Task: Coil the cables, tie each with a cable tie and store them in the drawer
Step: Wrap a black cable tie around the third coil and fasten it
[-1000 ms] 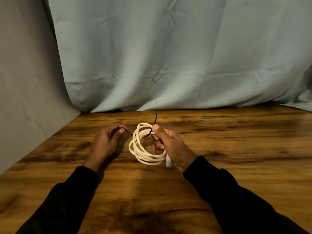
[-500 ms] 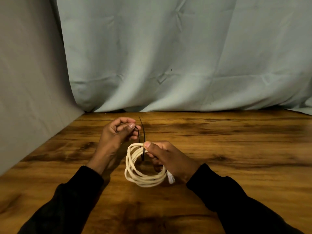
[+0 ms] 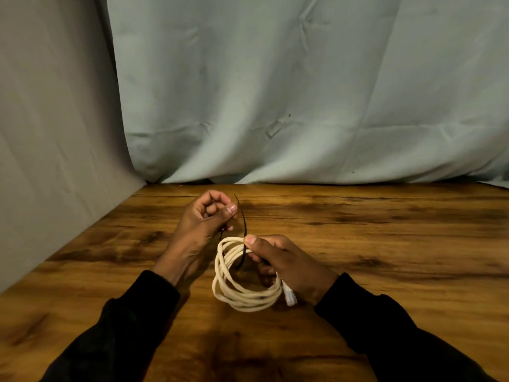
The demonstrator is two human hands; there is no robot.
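A cream-white cable is wound into a coil of several loops, held just above the wooden table. My right hand grips the coil's right side, thumb pressing on its top; a white plug pokes out below that hand. A thin black cable tie passes through the coil and curves upward. My left hand is closed, pinching one end of the tie just left of the coil's top. No drawer is in view.
A pale blue-grey cloth hangs behind the table's far edge. A grey wall panel runs along the table's left side. Black sleeves cover both forearms.
The coil and my right hand have dropped lower and nearer to me. My left hand has come in to the tie beside the coil, and the tie's free end now points up at the coil's left.
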